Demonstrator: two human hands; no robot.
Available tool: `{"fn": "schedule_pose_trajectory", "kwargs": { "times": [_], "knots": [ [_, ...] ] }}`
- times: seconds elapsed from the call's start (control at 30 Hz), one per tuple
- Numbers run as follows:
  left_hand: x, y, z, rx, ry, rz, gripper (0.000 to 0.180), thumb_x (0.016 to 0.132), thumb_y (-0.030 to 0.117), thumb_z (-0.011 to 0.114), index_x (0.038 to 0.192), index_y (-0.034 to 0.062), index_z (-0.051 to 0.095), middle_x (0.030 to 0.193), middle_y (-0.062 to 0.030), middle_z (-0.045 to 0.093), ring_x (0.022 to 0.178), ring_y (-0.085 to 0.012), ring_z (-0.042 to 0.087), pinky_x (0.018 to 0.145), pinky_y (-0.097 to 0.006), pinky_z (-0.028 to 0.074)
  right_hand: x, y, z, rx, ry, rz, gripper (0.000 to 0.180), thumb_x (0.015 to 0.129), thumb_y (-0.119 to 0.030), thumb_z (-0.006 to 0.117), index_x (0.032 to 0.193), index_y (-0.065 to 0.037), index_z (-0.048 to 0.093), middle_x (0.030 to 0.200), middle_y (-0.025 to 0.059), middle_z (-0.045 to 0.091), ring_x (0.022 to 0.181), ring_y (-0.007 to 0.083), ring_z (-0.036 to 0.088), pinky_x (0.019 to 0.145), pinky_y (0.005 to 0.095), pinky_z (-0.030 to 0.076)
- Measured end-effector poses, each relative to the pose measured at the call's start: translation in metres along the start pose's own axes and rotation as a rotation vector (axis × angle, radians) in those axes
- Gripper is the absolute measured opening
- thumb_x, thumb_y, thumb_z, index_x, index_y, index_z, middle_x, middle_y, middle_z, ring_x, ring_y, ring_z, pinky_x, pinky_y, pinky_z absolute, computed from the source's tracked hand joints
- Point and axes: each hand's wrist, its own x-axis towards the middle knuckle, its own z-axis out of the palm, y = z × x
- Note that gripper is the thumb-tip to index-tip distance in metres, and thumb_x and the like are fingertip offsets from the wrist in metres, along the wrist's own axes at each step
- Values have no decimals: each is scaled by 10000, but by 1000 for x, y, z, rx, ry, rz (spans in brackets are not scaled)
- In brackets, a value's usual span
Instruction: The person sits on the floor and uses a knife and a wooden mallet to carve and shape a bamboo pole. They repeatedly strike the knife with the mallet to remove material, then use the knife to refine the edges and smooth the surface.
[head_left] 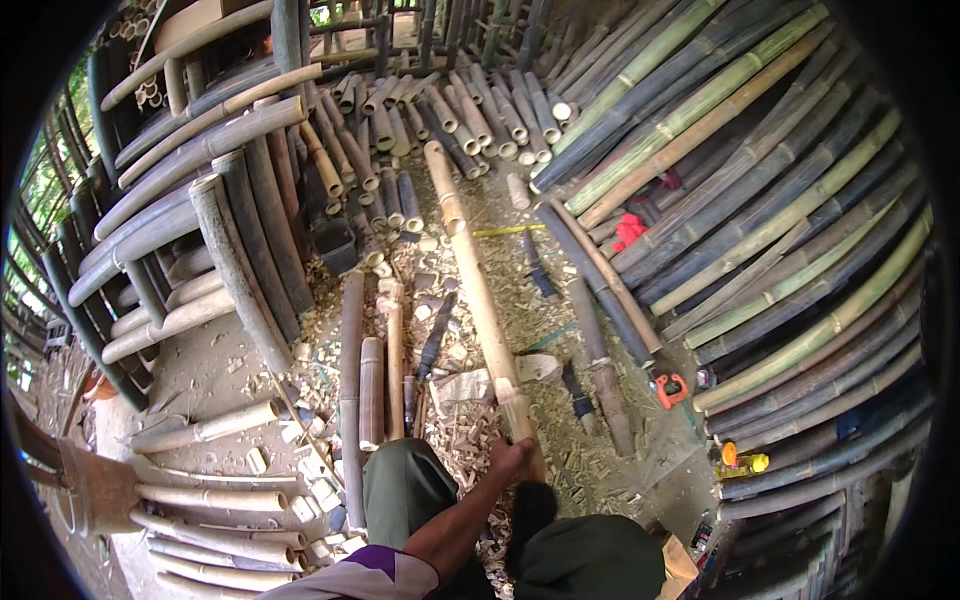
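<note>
My left hand (512, 458) is closed round the near end of a long, pale, scraped bamboo pole (478, 288). The pole slants away from me, its far end leaning slightly left over the shavings on the floor. My left forearm reaches across between my knees in dark green trousers. Just below the pole's near end is a black, blurred shape (532, 505) that I cannot make out. No part of my right hand shows. Left of the pole lie a dark bamboo length (351, 390), a short brown piece (371, 395) and a dark-wrapped tool (437, 335).
Cut bamboo tubes (465, 115) are piled ahead. Long bamboo poles (760, 220) are stacked along the right, with an orange-handled tool (670, 390) and a yellow bottle (745, 465) beside them. A bamboo rack (180, 240) stands left, near a black container (335, 245). Shavings (470, 440) cover the floor.
</note>
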Motion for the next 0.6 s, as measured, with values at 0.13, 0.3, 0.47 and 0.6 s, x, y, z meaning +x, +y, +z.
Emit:
{"fn": "schedule_pose_trajectory", "kwargs": {
  "times": [0.13,0.3,0.47,0.6],
  "knots": [
    [-64,62,37,-392,-241,-104,642,754,348,811,1210,-75,656,1061,-148,729,950,-269,719,849,-423,569,-56,10,-18,142,149,-11,555,842,-246,815,1302,-44,578,1087,165,701,970,335,676,818,440,557],
    [-99,185,48,-382,-418,134,811,843,424,808,1420,-42,481,1270,-203,624,1146,-352,637,994,-481,538,-93,-9,-33,314,316,-299,544,827,-243,840,1276,-57,595,1065,132,712,947,292,684,800,412,566],
    [-121,370,84,-380,-625,396,957,847,449,830,1501,-59,350,1382,-242,551,1238,-358,591,1059,-485,512,-79,-108,-76,315,426,-357,785,625,-45,942,1307,-1,557,1155,141,612,1033,278,587,866,418,552],
    [-182,494,131,-211,-547,830,843,782,353,910,1367,-89,496,1227,-236,655,1116,-314,666,945,-451,567,0,-179,-65,552,680,-556,735,731,-322,905,1296,-15,550,1046,155,697,978,299,696,858,415,549]
  ]
}}
